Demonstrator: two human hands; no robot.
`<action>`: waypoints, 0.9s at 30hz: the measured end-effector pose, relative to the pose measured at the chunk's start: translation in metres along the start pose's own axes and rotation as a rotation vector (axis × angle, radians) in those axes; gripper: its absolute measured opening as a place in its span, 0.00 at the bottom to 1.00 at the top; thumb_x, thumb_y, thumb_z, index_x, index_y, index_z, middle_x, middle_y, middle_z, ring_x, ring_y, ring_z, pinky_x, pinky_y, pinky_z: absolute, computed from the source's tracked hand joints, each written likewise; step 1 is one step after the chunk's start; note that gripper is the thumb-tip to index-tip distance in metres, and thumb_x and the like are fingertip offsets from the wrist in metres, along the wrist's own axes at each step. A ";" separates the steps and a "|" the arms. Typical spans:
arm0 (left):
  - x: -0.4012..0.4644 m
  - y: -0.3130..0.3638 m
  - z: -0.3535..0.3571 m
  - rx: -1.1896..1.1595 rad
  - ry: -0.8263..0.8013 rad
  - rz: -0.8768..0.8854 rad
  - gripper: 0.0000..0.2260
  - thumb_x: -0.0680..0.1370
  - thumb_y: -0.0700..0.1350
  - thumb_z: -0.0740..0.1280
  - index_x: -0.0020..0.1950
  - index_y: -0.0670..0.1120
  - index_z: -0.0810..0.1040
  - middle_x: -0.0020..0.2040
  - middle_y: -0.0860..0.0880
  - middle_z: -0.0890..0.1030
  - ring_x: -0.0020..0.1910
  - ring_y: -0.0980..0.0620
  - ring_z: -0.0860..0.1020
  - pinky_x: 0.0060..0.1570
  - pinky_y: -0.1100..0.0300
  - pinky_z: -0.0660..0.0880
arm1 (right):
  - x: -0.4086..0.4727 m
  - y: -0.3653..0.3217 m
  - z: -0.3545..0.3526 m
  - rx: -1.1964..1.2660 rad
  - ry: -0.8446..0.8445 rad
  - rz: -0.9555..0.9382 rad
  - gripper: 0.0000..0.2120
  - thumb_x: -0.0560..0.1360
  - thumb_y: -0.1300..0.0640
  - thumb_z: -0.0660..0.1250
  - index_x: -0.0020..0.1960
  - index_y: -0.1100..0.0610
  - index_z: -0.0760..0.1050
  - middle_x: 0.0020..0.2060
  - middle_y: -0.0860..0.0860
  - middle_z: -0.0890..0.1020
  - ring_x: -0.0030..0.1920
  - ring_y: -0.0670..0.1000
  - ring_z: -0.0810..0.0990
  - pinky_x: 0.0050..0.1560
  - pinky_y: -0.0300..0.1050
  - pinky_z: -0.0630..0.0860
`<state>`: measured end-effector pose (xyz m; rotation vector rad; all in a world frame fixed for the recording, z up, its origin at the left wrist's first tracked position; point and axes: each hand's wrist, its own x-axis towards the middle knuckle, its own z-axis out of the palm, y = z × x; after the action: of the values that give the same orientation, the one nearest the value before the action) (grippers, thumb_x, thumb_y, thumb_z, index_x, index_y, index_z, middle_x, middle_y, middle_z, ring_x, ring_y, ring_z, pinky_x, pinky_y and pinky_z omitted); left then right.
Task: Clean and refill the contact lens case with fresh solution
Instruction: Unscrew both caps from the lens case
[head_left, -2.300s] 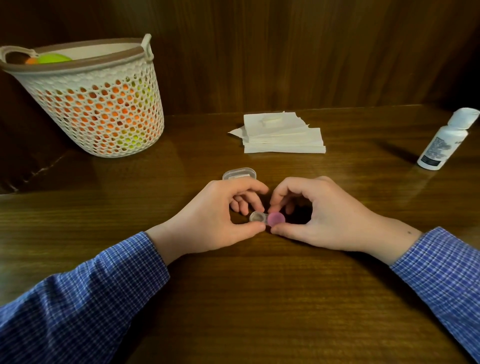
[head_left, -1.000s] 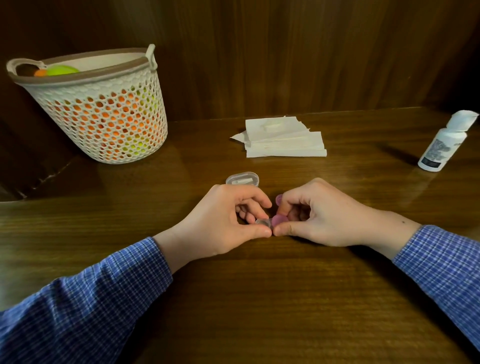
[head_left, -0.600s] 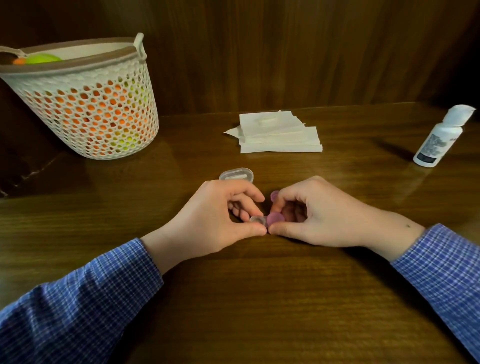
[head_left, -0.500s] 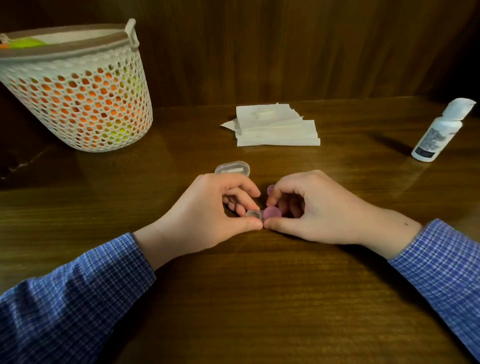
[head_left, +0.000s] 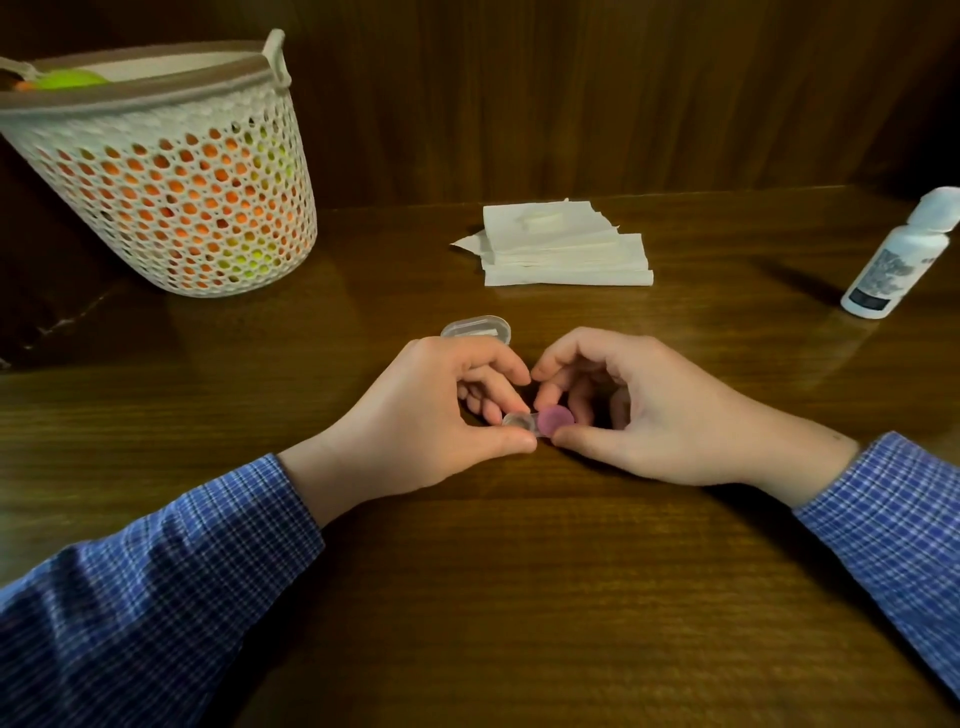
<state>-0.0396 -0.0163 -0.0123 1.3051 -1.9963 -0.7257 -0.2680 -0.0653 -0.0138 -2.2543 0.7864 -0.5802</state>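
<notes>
A small contact lens case (head_left: 521, 421) lies between my hands at the table's middle. Its left well is clear and uncapped. My left hand (head_left: 426, 415) pinches that end between thumb and fingers. On the right well sits a purple cap (head_left: 555, 420), and my right hand (head_left: 644, 410) pinches it with thumb and index finger. A white solution bottle (head_left: 896, 260) with its cap on stands far right, apart from both hands. A stack of white tissues (head_left: 563, 247) lies behind the hands.
A clear oval lid or box (head_left: 475, 329) lies just behind my left hand. A white mesh basket (head_left: 166, 166) with orange and green contents stands at the back left. A dark wooden wall closes the table's far edge.
Both hands stay on the case. My right fingers have shifted around the purple cap, which now faces up more fully. The small purple piece seen behind it earlier is hidden.
</notes>
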 end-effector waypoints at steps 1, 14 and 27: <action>0.000 0.000 0.000 0.003 0.002 0.001 0.19 0.71 0.45 0.82 0.60 0.48 0.83 0.45 0.57 0.88 0.44 0.60 0.86 0.48 0.65 0.83 | 0.000 0.000 0.000 -0.024 0.013 -0.002 0.18 0.73 0.52 0.78 0.59 0.45 0.76 0.49 0.39 0.83 0.45 0.44 0.83 0.37 0.30 0.76; 0.000 0.002 0.000 0.008 0.004 -0.012 0.22 0.71 0.45 0.82 0.62 0.47 0.82 0.45 0.56 0.88 0.45 0.59 0.86 0.50 0.62 0.83 | 0.000 0.001 -0.004 0.017 -0.012 0.011 0.13 0.74 0.52 0.78 0.55 0.47 0.78 0.48 0.43 0.84 0.44 0.46 0.83 0.39 0.33 0.77; 0.000 0.002 0.000 0.007 0.002 -0.013 0.22 0.71 0.45 0.82 0.62 0.47 0.82 0.45 0.55 0.88 0.45 0.58 0.86 0.50 0.59 0.84 | -0.001 0.001 -0.002 -0.037 -0.003 0.000 0.14 0.72 0.51 0.78 0.54 0.45 0.77 0.48 0.40 0.82 0.46 0.45 0.82 0.40 0.34 0.78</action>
<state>-0.0405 -0.0158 -0.0109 1.3235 -1.9920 -0.7233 -0.2701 -0.0665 -0.0134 -2.2887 0.8020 -0.5664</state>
